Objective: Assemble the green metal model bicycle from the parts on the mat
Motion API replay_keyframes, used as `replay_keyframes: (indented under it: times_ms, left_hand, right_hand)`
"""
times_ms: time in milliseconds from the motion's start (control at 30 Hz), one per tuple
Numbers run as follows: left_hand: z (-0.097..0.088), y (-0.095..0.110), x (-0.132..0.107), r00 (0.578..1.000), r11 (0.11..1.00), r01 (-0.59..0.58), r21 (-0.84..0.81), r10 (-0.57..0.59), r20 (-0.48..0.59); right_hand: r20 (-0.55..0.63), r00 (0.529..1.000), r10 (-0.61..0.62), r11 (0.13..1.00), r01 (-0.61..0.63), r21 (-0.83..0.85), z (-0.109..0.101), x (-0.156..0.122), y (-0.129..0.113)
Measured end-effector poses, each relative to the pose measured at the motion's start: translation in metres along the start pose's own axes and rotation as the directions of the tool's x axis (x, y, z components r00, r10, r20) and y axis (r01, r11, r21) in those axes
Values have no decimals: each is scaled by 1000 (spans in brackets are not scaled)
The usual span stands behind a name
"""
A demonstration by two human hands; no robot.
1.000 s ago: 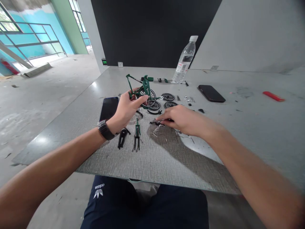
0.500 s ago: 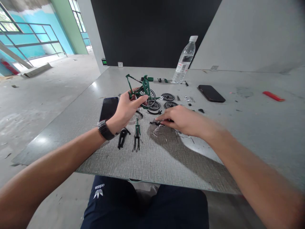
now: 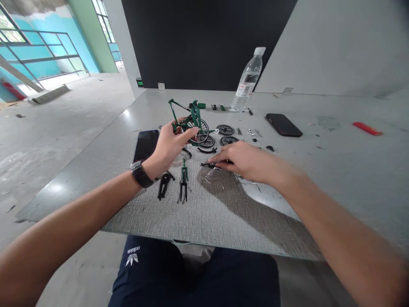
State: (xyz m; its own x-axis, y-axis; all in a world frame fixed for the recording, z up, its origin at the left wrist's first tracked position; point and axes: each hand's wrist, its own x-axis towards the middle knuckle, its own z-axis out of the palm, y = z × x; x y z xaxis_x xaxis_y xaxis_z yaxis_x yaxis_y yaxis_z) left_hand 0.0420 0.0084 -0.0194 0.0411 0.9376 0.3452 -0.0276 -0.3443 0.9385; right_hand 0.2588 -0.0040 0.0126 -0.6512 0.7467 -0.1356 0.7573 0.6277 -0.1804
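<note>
My left hand [image 3: 174, 138] is closed around a green model bicycle frame [image 3: 195, 111] with a spoked wheel, held above the table, the thumb pressing near the wheel. My right hand [image 3: 234, 154] is down at the table with thumb and fingers pinched at a small dark part [image 3: 209, 164]; whether it grips this part or only touches it is unclear. Thin clear or silver pieces [image 3: 211, 174] lie just below those fingertips. Nearer me rest a green and black front fork [image 3: 183, 183] and a black bracket-like part [image 3: 164, 185]. Loose spoked wheels [image 3: 225, 129] lie beyond my right hand, with a curved black mudguard [image 3: 207, 150] beside them.
A water bottle [image 3: 247, 83] stands at the back. One dark phone [image 3: 283, 125] lies to the right, another [image 3: 146, 145] beside my left wrist. A red object [image 3: 367, 128] is far right. Small screws and parts [image 3: 251, 132] are scattered mid-table; a bent hex key [image 3: 254, 185] lies by my right wrist.
</note>
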Motion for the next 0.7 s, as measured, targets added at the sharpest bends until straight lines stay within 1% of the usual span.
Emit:
replay_keyframes:
  times_ms: [167, 300, 500, 700]
  left_hand:
    - [0, 0, 0, 1000, 1000, 1, 9, -1, -1]
    - [1, 2, -1, 1000, 1000, 11, 1, -11, -3]
    - [1, 1, 0, 1000, 1000, 6, 2, -6, 3]
    - [0, -2, 0, 1000, 1000, 6, 6, -6, -1]
  right_hand:
    - [-24, 999, -29, 1000, 28, -9, 1, 0, 2]
    - [-15, 1000, -17, 1000, 17, -11, 2, 0, 3]
    - [-22, 999, -37, 999, 37, -2, 3, -1, 5]
    - [-12, 1000, -12, 1000, 12, 6, 2, -2, 3]
